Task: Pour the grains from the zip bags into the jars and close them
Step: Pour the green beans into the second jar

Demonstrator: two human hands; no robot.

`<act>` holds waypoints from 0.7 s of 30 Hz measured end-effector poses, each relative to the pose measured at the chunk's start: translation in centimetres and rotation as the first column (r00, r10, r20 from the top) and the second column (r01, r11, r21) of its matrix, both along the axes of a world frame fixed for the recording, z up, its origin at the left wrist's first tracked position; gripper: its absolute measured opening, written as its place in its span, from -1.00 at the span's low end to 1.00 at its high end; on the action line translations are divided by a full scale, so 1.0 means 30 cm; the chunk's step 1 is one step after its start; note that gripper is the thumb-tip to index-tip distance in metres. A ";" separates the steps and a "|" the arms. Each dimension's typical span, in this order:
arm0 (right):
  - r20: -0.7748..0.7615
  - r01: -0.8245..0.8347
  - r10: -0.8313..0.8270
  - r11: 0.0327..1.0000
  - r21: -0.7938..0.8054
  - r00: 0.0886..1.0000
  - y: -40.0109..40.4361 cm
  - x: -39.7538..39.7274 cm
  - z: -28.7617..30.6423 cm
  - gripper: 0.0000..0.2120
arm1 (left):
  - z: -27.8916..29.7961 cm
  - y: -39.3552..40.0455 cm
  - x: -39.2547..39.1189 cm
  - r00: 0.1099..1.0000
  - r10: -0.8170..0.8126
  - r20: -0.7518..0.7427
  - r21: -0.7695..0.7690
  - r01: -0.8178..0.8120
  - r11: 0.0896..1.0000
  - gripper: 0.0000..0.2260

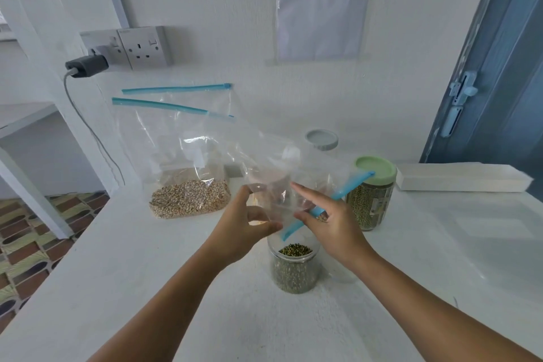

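Note:
An open glass jar (294, 269) full of green grains stands on the white counter (147, 273) in front of me. Just above its mouth both my hands hold a clear, nearly empty zip bag (276, 185) with a blue zip strip (338, 195). My left hand (244, 229) pinches the bag's lower left part. On the right side, by the blue strip, my right hand (332, 226) grips it. A second zip bag (188, 197) with tan grains at its bottom leans against the wall at the back left, its blue top open.
A closed jar with a green lid (373, 191) holds green grains at the right. A grey-lidded jar (321, 139) stands behind the held bag. A white box (461, 181) lies at the far right. Wall sockets with a plugged charger (88, 66) hang at the left, where the counter ends.

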State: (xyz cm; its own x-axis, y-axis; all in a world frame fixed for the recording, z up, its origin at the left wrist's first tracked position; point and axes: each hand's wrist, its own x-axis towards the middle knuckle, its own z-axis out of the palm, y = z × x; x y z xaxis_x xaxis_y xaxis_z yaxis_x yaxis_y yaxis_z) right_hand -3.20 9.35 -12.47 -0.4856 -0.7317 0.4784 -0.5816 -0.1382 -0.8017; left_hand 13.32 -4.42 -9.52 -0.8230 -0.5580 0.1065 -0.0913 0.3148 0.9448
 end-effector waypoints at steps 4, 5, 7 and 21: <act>-0.001 -0.043 0.043 0.999 0.014 0.999 0.001 0.007 -0.005 -0.47 | -0.009 -0.009 -0.007 0.997 0.067 -0.023 -0.067 -0.069 0.995 -0.46; 0.024 -0.045 0.045 0.999 0.012 0.999 0.002 0.007 -0.003 -0.48 | -0.010 -0.008 -0.007 0.996 0.082 -0.026 -0.083 -0.084 0.993 -0.46; 0.085 -0.045 0.044 0.999 0.011 0.995 0.003 0.007 0.007 -0.51 | -0.015 -0.013 -0.006 0.995 0.096 -0.036 -0.082 -0.099 0.992 -0.46; 0.126 -0.025 0.027 1.000 -0.017 0.992 -0.003 0.000 0.007 -0.45 | -0.016 -0.005 -0.021 0.993 0.093 -0.073 -0.097 -0.100 0.990 -0.52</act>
State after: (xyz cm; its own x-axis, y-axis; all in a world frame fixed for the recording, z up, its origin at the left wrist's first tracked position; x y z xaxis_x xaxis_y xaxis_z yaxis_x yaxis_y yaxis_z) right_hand -3.20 9.27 -12.27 -0.5238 -0.7381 0.4253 -0.4716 -0.1644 -0.8663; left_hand 12.68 -4.58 -9.98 -0.7548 -0.6181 0.2196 -0.0627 0.4012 0.9138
